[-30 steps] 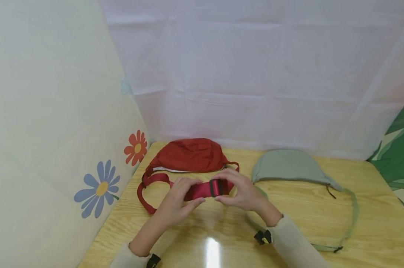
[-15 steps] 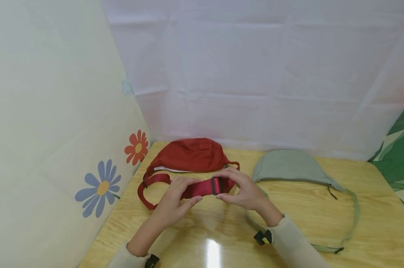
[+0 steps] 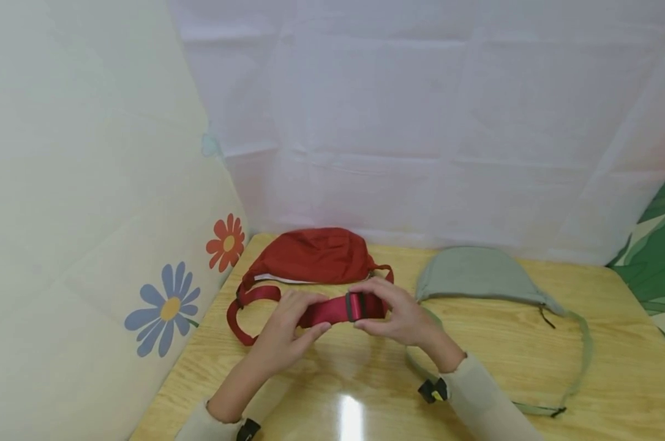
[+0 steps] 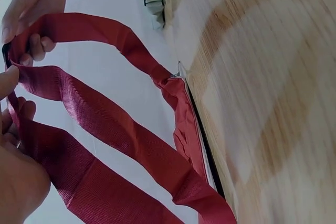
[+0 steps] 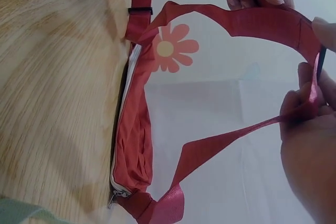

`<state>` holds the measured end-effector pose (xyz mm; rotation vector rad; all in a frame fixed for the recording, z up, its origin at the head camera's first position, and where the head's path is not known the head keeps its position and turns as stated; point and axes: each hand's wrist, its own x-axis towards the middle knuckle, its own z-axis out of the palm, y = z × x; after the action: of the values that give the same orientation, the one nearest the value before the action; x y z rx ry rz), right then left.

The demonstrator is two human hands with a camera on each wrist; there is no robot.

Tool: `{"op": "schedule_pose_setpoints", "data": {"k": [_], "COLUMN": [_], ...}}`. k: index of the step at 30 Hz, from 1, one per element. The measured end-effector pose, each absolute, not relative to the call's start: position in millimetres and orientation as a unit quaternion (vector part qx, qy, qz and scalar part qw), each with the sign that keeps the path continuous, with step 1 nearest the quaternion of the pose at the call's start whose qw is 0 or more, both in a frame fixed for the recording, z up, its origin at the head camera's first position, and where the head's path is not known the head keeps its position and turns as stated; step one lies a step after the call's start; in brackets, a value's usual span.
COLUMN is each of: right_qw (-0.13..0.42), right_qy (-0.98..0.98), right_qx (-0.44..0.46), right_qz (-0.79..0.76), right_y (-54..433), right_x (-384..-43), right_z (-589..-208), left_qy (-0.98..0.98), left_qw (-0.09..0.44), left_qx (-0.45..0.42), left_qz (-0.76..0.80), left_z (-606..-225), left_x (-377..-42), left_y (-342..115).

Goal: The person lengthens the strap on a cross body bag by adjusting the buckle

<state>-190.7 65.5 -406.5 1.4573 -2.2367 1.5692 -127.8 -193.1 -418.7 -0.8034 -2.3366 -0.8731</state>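
Note:
A red waist bag [image 3: 316,257] lies at the back left of the table, its white-edged zipper facing the front. Its strap [image 3: 329,312] is raised off the table in both hands. With thumb and fingers, my left hand [image 3: 288,327] pinches the webbing left of a black slider buckle [image 3: 356,306]. My right hand [image 3: 403,313] grips the strap right at that buckle, thumb below and fingers above. In the left wrist view, the raised webbing [image 4: 100,103] hangs in loops between the hands and the bag. Some fingertips are hidden behind the strap.
To the right lies a grey-green waist bag [image 3: 476,272], its thin strap [image 3: 585,349] looping forward past my right forearm. A black buckle with a yellow spot [image 3: 433,390] sits beside the right sleeve. White cloth [image 3: 365,122] and a flowered panel [image 3: 90,245] border the wooden table [image 3: 321,380].
The held strap has shifted slightly upward, and its left loop has lifted a little from the table. Both hands keep their grip with only small movements.

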Motion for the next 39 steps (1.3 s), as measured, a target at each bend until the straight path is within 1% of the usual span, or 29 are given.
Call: {"op": "schedule_pose_setpoints", "data": {"k": [6, 11, 15, 18, 25, 33, 39], "right_qw": [0.017, 0.022, 0.02, 0.023, 0.052, 0.065, 0.062], "right_qy": [-0.716, -0.709, -0.707, -0.71, -0.721, -0.723, -0.724], "right_qx": [0.477, 0.486, 0.49, 0.493, 0.488, 0.482, 0.476], "right_qz": [0.51, 0.511, 0.509, 0.503, 0.49, 0.49, 0.496], "right_y": [63.0, 59.8, 58.2, 57.8, 57.2, 56.4, 56.6], "right_x": [-191.0, -191.5, -192.3, -193.2, -193.4, -191.6, -190.3], "right_z": [-405.6, -405.4, -405.3, -405.1, -403.5, -404.1, -402.6], "left_qy": [-0.865, -0.869, -0.866, -0.867, -0.884, -0.897, -0.896], "left_qw": [0.252, 0.242, 0.247, 0.248, 0.235, 0.255, 0.275], "left_qx": [-0.307, -0.312, -0.316, -0.31, -0.272, -0.245, -0.243], "left_qz": [-0.306, -0.297, -0.299, -0.3, -0.3, -0.267, -0.252], "left_z": [-416.2, -414.9, -414.6, -413.3, -409.4, -415.6, -420.1], "left_x": [-126.1, -124.4, -125.2, -125.7, -124.2, -123.2, -126.4], "left_y": [-190.8, -188.1, -185.1, -182.0, -179.1, -185.4, -183.1]}}
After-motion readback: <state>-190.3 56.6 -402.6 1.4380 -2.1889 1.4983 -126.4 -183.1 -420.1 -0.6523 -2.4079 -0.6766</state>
